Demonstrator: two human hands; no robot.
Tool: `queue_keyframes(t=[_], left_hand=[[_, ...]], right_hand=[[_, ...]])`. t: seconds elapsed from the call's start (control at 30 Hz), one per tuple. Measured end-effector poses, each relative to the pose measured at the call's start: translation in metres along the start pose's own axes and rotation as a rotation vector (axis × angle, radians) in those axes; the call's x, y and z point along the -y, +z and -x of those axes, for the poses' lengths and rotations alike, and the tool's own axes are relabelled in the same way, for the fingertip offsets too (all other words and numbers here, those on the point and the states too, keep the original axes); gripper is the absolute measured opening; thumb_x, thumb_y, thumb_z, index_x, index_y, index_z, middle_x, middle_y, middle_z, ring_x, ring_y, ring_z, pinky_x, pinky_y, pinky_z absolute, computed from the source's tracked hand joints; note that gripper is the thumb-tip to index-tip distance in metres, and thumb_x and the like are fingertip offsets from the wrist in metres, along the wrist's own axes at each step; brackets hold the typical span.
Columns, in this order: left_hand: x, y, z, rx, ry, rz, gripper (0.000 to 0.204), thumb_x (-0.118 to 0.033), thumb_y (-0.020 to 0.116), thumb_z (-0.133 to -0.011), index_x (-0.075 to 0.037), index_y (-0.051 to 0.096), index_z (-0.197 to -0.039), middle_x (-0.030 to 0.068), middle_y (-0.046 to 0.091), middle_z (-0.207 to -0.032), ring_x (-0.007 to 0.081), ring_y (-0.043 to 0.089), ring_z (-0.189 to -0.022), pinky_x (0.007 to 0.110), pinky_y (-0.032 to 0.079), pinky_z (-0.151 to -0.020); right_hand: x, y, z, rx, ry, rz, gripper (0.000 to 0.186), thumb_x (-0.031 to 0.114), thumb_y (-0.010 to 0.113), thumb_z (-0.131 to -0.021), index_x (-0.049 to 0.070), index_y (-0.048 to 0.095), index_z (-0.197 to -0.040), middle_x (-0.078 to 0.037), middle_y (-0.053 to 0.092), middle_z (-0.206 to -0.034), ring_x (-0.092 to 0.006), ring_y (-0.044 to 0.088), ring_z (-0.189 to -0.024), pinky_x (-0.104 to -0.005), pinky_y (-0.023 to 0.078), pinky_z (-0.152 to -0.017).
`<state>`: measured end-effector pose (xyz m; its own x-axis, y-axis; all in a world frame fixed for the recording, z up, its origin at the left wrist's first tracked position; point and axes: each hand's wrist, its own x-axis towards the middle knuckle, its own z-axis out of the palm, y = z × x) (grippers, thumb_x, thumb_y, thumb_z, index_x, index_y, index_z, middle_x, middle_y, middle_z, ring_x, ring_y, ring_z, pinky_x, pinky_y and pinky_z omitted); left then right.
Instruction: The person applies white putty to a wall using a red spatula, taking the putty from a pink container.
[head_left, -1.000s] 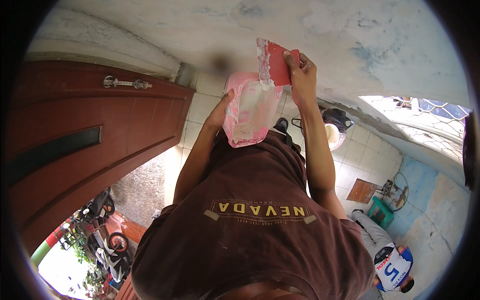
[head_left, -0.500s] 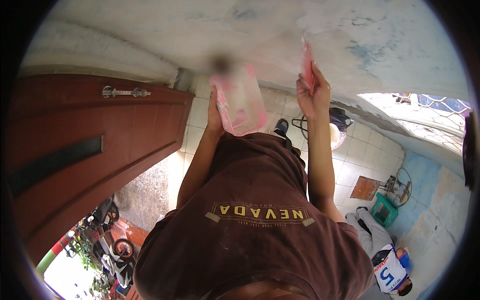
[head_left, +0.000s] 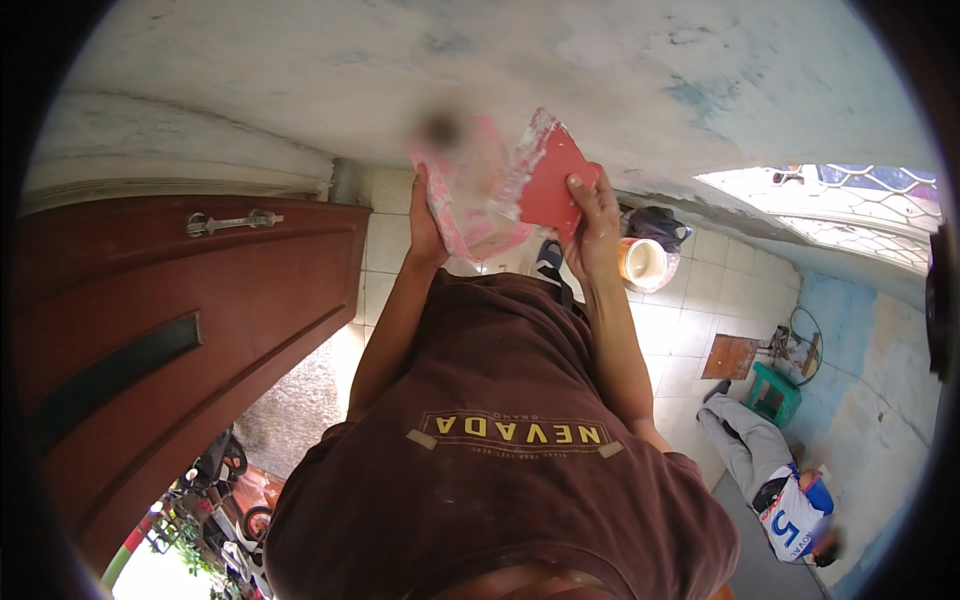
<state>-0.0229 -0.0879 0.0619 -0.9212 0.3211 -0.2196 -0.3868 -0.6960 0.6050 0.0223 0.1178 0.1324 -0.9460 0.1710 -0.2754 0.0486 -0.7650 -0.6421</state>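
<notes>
My left hand (head_left: 427,228) grips the side of a shallow, see-through rectangular tub (head_left: 462,200) smeared with pink and whitish paste. In my right hand (head_left: 594,222) is a flat red putty spreader (head_left: 556,180), its broad face turned to view and its left edge coated in whitish paste. That coated edge overlaps the tub's right side; whether it touches the tub cannot be told. The fingers and thumb of my right hand pinch the spreader's right side. A patchy white-grey wall (head_left: 300,60) rises just beyond both hands. A dark blur covers part of the tub's far end.
A brown wooden door (head_left: 280,280) stands at left. On the tiled floor at right are an orange-and-white bucket (head_left: 648,264), a black plastic bag (head_left: 660,228) and a green stool (head_left: 774,394). Another person (head_left: 788,515) sits at lower right. A metal window grille (head_left: 850,215) is at far right.
My right hand has brought the spreader down and left from the wall to the tub, turning its broad face to view. The tub has shifted slightly left and tilted.
</notes>
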Motion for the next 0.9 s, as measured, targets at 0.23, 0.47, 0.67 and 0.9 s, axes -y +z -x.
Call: queue_keyframes(t=[0.23, 0.47, 0.67, 0.9], left_hand=[[0.008, -0.022, -0.016, -0.006, -0.113, 0.043, 0.073, -0.056, 0.041, -0.103, -0.005, 0.035, -0.156, 0.0144, 0.050, -0.150, 0.0313, 0.049, -0.138, 0.049, 0.039, -0.115], [0.016, 0.008, -0.019, 0.064, -0.070, 0.009, 0.074, -0.046, 0.045, -0.099, -0.007, 0.028, -0.160, 0.0155, 0.046, -0.154, 0.0317, 0.046, -0.141, 0.049, 0.036, -0.117], [0.019, -0.003, -0.027, 0.129, -0.143, -0.015, 0.076, -0.042, 0.048, -0.098, -0.010, 0.023, -0.162, 0.0138, 0.044, -0.156, 0.0296, 0.047, -0.140, 0.047, 0.040, -0.115], [0.018, 0.011, -0.037, 0.138, -0.047, -0.048, 0.077, -0.041, 0.048, -0.097, -0.009, 0.024, -0.162, 0.0140, 0.044, -0.155, 0.0297, 0.048, -0.139, 0.047, 0.040, -0.116]], right_hand=[[-0.029, -0.010, -0.002, -0.185, -0.151, 0.485, 0.031, 0.021, 0.068, -0.101, -0.001, 0.055, -0.119, -0.008, 0.070, -0.098, -0.0120, 0.068, -0.077, -0.0274, 0.057, -0.064], [-0.047, -0.007, -0.013, -0.215, -0.109, 0.374, 0.033, 0.025, 0.067, -0.103, -0.002, 0.056, -0.120, -0.008, 0.069, -0.102, -0.0106, 0.065, -0.085, -0.0290, 0.056, -0.075], [-0.045, 0.001, -0.018, -0.193, -0.137, 0.246, 0.032, 0.023, 0.066, -0.103, -0.001, 0.055, -0.121, -0.008, 0.068, -0.103, -0.0098, 0.064, -0.087, -0.0275, 0.054, -0.076], [-0.050, -0.015, -0.023, -0.138, -0.142, 0.081, 0.028, 0.019, 0.067, -0.102, 0.002, 0.054, -0.120, -0.010, 0.068, -0.109, -0.0153, 0.069, -0.094, -0.0316, 0.057, -0.079]])
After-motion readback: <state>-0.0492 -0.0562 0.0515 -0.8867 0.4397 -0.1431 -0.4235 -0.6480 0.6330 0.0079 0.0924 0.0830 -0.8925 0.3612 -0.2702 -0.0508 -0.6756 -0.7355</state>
